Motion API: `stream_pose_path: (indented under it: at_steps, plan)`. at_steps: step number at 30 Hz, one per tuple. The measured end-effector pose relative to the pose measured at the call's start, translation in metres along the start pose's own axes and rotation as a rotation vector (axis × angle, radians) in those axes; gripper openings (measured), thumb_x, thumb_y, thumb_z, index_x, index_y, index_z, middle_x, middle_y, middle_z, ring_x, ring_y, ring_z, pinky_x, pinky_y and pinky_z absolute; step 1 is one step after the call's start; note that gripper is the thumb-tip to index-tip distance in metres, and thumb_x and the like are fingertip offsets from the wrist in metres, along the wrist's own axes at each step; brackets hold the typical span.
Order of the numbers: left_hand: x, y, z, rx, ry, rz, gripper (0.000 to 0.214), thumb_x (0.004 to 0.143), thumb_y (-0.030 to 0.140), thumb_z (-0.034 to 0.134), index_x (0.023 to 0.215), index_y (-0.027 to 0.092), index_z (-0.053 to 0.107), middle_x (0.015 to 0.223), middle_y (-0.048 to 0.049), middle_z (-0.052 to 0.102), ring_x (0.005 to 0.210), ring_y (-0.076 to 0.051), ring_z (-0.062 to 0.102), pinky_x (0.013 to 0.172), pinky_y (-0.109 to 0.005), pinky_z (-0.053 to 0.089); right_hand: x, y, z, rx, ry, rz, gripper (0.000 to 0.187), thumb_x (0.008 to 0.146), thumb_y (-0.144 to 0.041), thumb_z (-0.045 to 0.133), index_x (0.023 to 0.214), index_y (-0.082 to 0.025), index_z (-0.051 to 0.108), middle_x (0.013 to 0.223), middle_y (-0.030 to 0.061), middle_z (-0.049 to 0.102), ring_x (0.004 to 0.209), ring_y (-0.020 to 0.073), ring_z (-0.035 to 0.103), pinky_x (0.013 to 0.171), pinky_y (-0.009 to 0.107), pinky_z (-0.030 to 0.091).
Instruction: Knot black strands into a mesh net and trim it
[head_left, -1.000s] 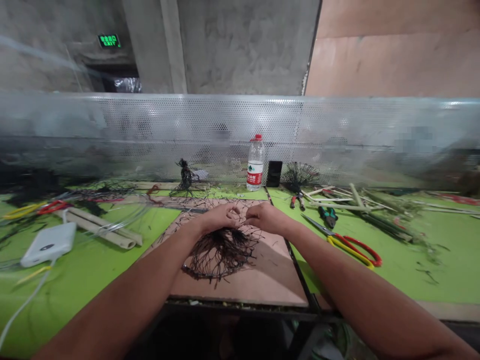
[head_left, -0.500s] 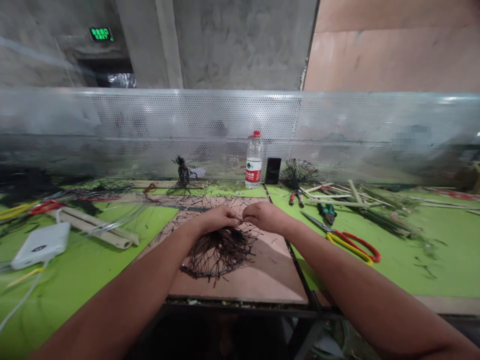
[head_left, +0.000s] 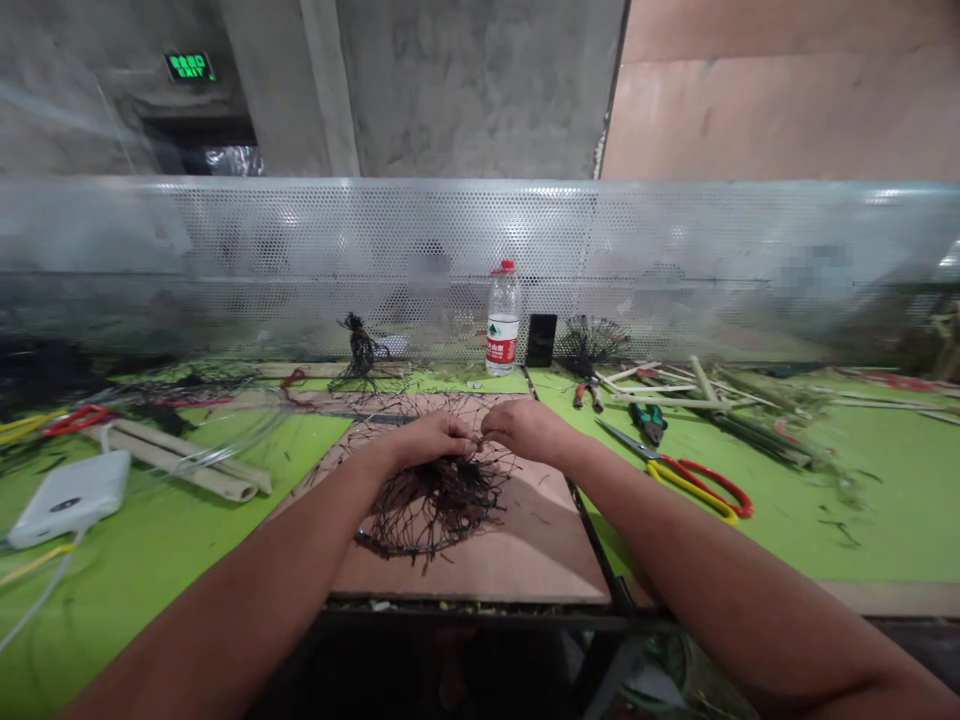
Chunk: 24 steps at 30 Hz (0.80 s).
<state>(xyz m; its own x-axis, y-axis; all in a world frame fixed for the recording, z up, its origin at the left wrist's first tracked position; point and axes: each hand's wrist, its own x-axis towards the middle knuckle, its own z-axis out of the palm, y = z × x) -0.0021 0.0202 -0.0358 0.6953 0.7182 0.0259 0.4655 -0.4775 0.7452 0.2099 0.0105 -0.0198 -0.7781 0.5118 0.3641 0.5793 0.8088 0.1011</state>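
While the head camera is looking down over a green workbench (head_left: 892,500), the left hand (head_left: 427,440) and the right hand (head_left: 525,430) are clenching, fingertips almost meeting, grasping strands of a black wiry mesh (head_left: 431,510). That mesh is lying on a plywood board (head_left: 480,570), with red-and-yellow scissors (head_left: 701,488) resting to its right and a plastic water bottle (head_left: 502,318) standing beyond it.
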Motion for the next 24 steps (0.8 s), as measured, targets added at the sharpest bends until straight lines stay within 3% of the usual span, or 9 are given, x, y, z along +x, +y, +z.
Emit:
stream_pose_path:
  at_steps: [9, 14, 16, 19, 21, 24]
  plan:
    - [-0.001, 0.006, 0.003, 0.033, 0.039, -0.003, 0.037, 0.072, 0.048, 0.059, 0.061, 0.013, 0.061, 0.052, 0.0023, 0.047, 0.053, -0.009, 0.036, 0.052, -0.023, 0.025, 0.001, -0.007, -0.005, 0.02, -0.002, -0.045, 0.022, 0.088, -0.02, 0.047, 0.087, -0.017, 0.069, 0.085, 0.0075, 0.068, 0.08, 0.0167, 0.058, 0.073, 0.027, 0.039]
    - [0.0, 0.009, 0.004, 0.01, 0.072, -0.025, 0.034, 0.07, 0.044, 0.062, 0.057, 0.013, 0.06, 0.051, 0.0022, 0.048, 0.052, -0.009, 0.038, 0.052, -0.023, 0.026, 0.003, -0.008, 0.002, 0.195, 0.074, -0.047, 0.023, 0.088, -0.018, 0.047, 0.093, -0.017, 0.069, 0.092, 0.0079, 0.068, 0.086, 0.0173, 0.059, 0.079, 0.029, 0.041]
    - [0.002, 0.006, 0.004, -0.023, 0.129, -0.027, 0.031, 0.068, 0.041, 0.063, 0.057, 0.012, 0.06, 0.053, 0.0013, 0.052, 0.054, -0.01, 0.042, 0.055, -0.023, 0.03, 0.005, -0.008, 0.006, 0.358, 0.182, 0.057, 0.025, 0.086, -0.018, 0.048, 0.103, -0.018, 0.067, 0.095, 0.0077, 0.068, 0.087, 0.0168, 0.059, 0.08, 0.029, 0.043]
    - [0.003, 0.002, 0.003, -0.096, 0.209, -0.001, 0.027, 0.069, 0.037, 0.063, 0.061, 0.011, 0.063, 0.057, 0.0004, 0.055, 0.057, -0.011, 0.045, 0.058, -0.023, 0.033, 0.008, -0.006, 0.011, 0.653, 0.344, 0.338, 0.035, 0.083, -0.019, 0.052, 0.117, -0.017, 0.059, 0.096, 0.0067, 0.067, 0.084, 0.0149, 0.06, 0.076, 0.028, 0.046]
    - [0.002, 0.001, 0.002, -0.128, 0.244, 0.014, 0.029, 0.07, 0.039, 0.063, 0.063, 0.011, 0.063, 0.056, 0.001, 0.053, 0.056, -0.01, 0.043, 0.056, -0.022, 0.031, 0.008, -0.004, 0.012, 0.812, 0.301, 0.44, 0.032, 0.081, -0.022, 0.056, 0.111, -0.015, 0.062, 0.089, 0.006, 0.067, 0.077, 0.014, 0.06, 0.071, 0.028, 0.048]
    - [0.0, 0.003, -0.001, -0.13, 0.28, 0.003, 0.034, 0.069, 0.044, 0.063, 0.062, 0.011, 0.062, 0.053, 0.0021, 0.049, 0.053, -0.009, 0.039, 0.053, -0.022, 0.028, 0.007, -0.002, 0.014, 0.991, 0.149, 0.409, 0.026, 0.077, -0.027, 0.062, 0.098, -0.013, 0.067, 0.082, 0.0055, 0.067, 0.07, 0.0127, 0.059, 0.067, 0.026, 0.049]
